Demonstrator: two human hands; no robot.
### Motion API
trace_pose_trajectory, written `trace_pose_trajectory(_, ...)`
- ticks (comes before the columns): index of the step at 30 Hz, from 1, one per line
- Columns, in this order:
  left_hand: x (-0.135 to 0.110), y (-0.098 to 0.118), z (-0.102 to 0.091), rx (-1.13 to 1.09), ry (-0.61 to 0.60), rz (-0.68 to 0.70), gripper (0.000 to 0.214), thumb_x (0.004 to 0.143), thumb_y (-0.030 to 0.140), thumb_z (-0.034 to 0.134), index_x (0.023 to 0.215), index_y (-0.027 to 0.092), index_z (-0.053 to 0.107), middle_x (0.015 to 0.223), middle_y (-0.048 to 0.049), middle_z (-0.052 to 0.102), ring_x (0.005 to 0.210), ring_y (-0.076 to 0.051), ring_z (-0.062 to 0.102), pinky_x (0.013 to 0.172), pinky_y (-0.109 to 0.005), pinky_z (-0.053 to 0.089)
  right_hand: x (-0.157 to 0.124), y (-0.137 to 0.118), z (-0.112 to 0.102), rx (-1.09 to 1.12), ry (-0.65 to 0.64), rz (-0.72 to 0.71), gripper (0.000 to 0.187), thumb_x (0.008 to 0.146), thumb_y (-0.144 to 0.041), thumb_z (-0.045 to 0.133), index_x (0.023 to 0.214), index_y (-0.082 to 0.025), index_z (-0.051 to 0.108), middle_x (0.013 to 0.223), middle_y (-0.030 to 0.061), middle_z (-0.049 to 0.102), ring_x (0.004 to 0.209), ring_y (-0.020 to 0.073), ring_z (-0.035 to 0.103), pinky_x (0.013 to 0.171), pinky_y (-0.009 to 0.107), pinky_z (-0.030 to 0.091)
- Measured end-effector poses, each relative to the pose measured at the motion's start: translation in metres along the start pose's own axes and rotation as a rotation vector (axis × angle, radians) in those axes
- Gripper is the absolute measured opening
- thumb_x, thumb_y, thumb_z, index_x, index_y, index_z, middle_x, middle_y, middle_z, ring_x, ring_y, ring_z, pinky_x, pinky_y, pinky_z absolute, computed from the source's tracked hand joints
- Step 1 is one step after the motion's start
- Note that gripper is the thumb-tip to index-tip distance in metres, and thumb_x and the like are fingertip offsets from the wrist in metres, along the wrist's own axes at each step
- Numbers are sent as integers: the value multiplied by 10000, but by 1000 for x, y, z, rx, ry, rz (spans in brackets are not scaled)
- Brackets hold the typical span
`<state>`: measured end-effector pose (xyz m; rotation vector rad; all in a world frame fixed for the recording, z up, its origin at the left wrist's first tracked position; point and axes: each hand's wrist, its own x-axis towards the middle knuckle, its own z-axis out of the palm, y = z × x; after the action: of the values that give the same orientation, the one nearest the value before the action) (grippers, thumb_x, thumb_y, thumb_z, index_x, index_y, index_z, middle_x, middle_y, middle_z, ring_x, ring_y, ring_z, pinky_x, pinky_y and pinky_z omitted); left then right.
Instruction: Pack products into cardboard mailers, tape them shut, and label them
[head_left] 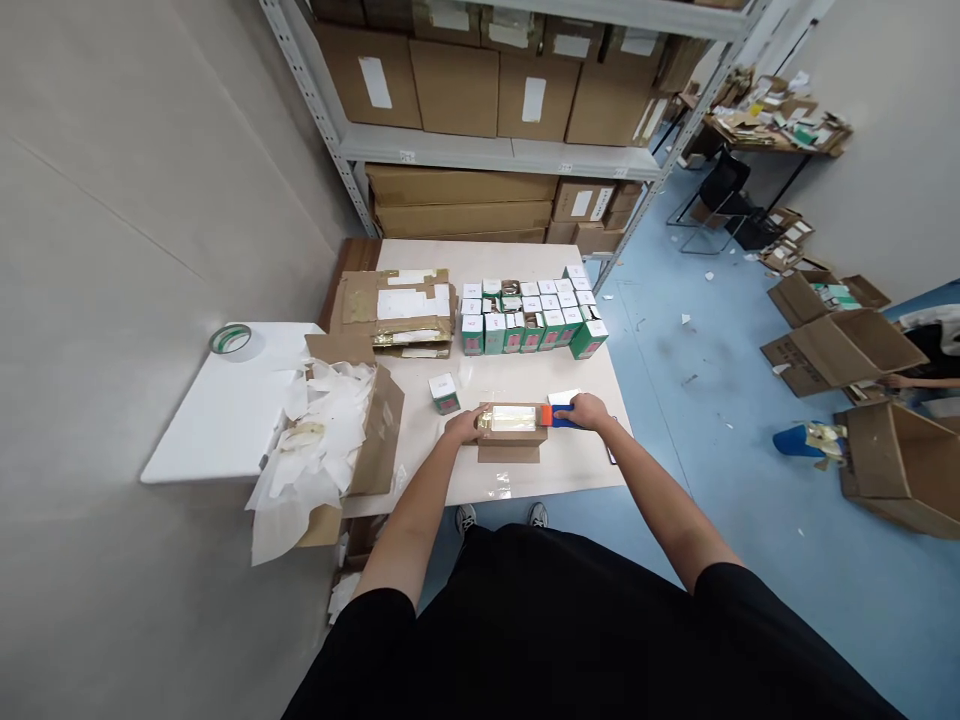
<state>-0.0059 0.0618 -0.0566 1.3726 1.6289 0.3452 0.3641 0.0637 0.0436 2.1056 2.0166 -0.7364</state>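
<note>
A small brown cardboard box (513, 437) lies on the table in front of me, with a white label (513, 418) and shiny tape on its top. My left hand (463, 427) grips its left end. In my right hand (589, 412) is a blue tape dispenser (564, 416) with an orange head, which meets the right end of the box top. A white item (564, 397), partly hidden, lies behind the dispenser. Left of the box and farther back stands a single green-and-white carton (444, 394).
Rows of green-and-white cartons (553, 325) stand at the table's back right, beside stacked flattened cardboard (394, 305). An open carton heaped with white paper (330, 400) is at left. A tape roll (231, 339) lies on the white side table (217, 430). Shelving (495, 150) rises behind.
</note>
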Motion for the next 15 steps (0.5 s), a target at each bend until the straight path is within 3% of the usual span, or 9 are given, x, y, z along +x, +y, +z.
trace_pose_trajectory(4, -3, 4, -3, 0, -2, 15, 749, 504, 308, 925, 1225, 339, 725, 1123, -29, 761, 1079, -253, 701, 842, -214, 454, -7, 41, -6, 46, 12, 88, 564, 673, -760, 784, 669, -201, 710, 753, 148, 727, 791, 290, 707, 651, 328, 442)
trace_pose_trajectory(9, -7, 11, -6, 103, -68, -6, 920, 423, 223, 934, 1301, 353, 695, 1229, -45, 740, 1143, -293, 674, 880, -240, 453, -15, 80, -3, 78, 73, 201, 536, 688, -704, 819, 732, -181, 710, 748, 171, 714, 843, 315, 713, 689, 341, 469)
trace_pose_trajectory(12, -9, 16, -6, 85, -64, -27, 903, 426, 195, 934, 1286, 339, 702, 1204, -48, 747, 1151, -296, 671, 889, -243, 456, -16, 91, 3, 61, 47, 222, 546, 692, -702, 818, 761, -172, 711, 745, 167, 713, 839, 310, 716, 696, 338, 492)
trace_pose_trajectory(15, -10, 19, -6, 61, -44, -43, 824, 458, 197, 933, 1245, 322, 720, 1184, -46, 756, 1149, -290, 679, 883, -237, 462, -9, 83, 15, 23, -2, 245, 533, 695, -662, 833, 851, -161, 735, 784, 156, 729, 814, 294, 723, 700, 335, 510)
